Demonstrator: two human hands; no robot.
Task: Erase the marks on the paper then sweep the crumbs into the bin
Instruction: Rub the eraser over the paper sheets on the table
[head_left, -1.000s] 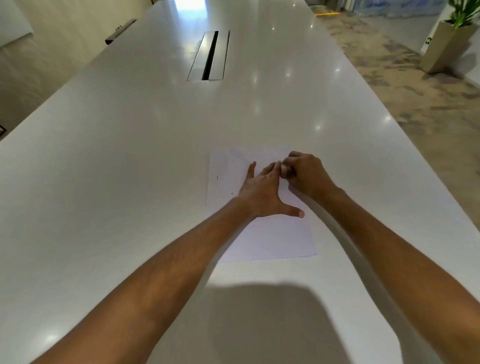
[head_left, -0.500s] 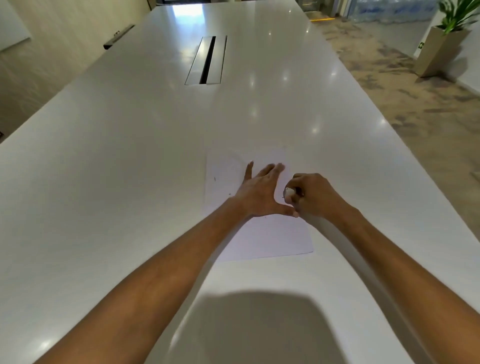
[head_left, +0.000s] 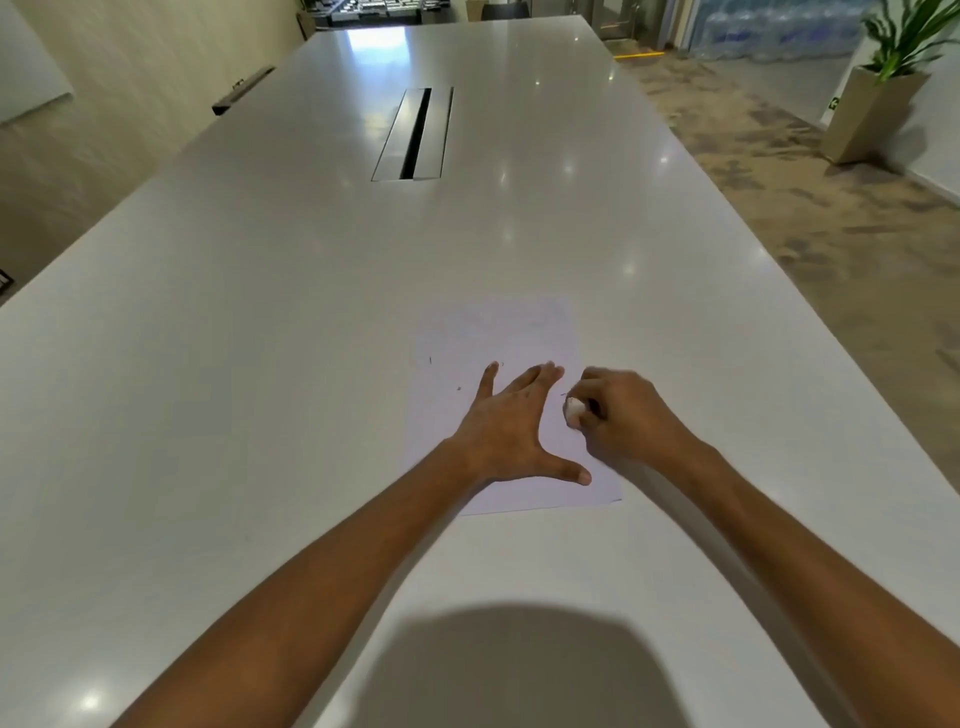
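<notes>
A thin white rectangular sheet of paper (head_left: 498, 332) is lying flat on the glossy, pale desk (head_left: 260, 338), its long axis running away from the person toward the far end of the desk. A few small dark marks (head_left: 430, 360) are showing near its left edge. The left hand (head_left: 511, 428) is pressing on the sheet with fingers straight and thumb spread wide. The right hand (head_left: 621, 415) is curling round a small, rounded white eraser (head_left: 574, 412), holding it against the paper near the right edge, just beside the left fingertips.
</notes>
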